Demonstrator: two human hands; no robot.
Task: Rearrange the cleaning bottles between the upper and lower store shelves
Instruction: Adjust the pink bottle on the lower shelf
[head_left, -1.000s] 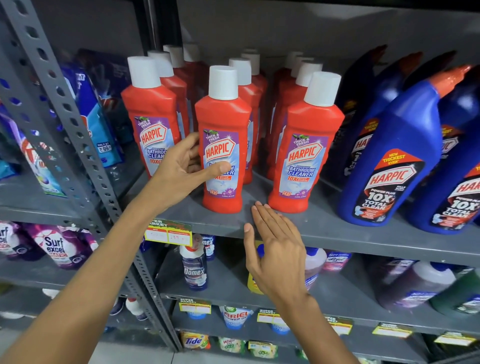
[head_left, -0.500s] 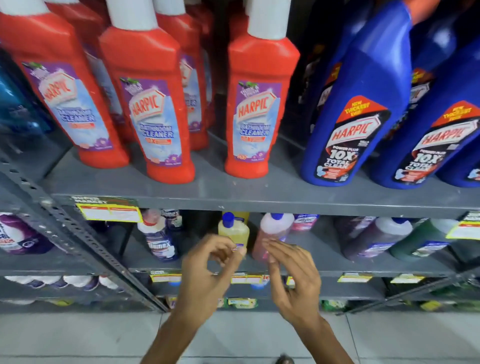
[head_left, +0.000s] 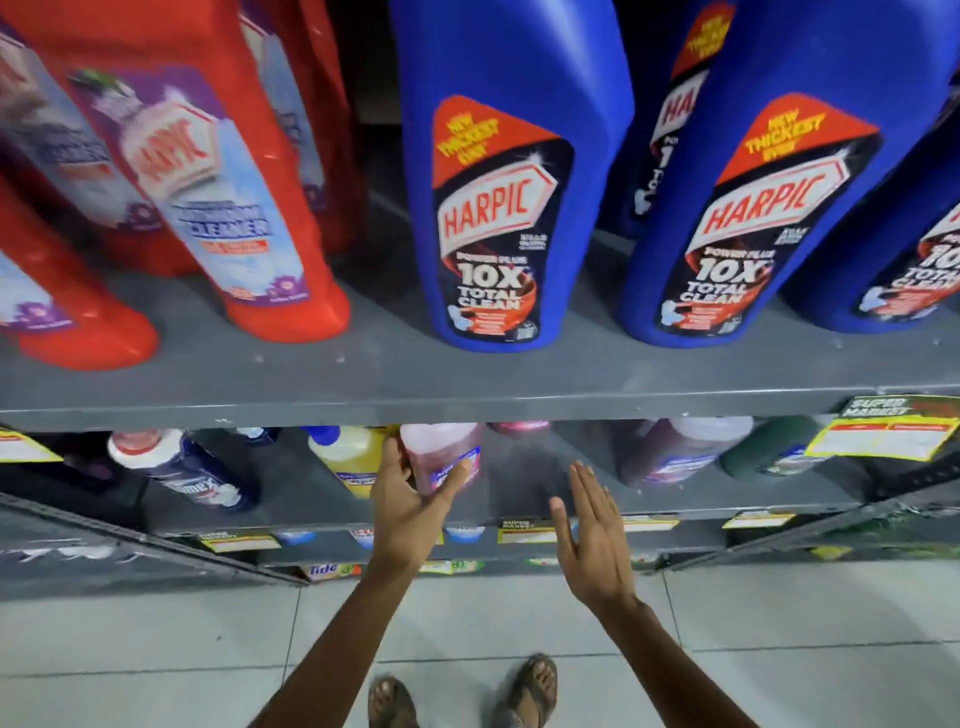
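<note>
Where the lower shelf (head_left: 519, 499) begins, the pink bottle (head_left: 441, 457) is gripped by the left hand (head_left: 410, 499). The right hand (head_left: 592, 540) is held flat and spread, just right of it, apart.

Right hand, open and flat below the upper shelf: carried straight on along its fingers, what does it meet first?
The right hand likely meets bare grey lower shelf first, between the pink-liquid bottle and dark maroon bottle; depth unclear.

Bright even light, motion blur at left, wide-angle edge distortion
</note>
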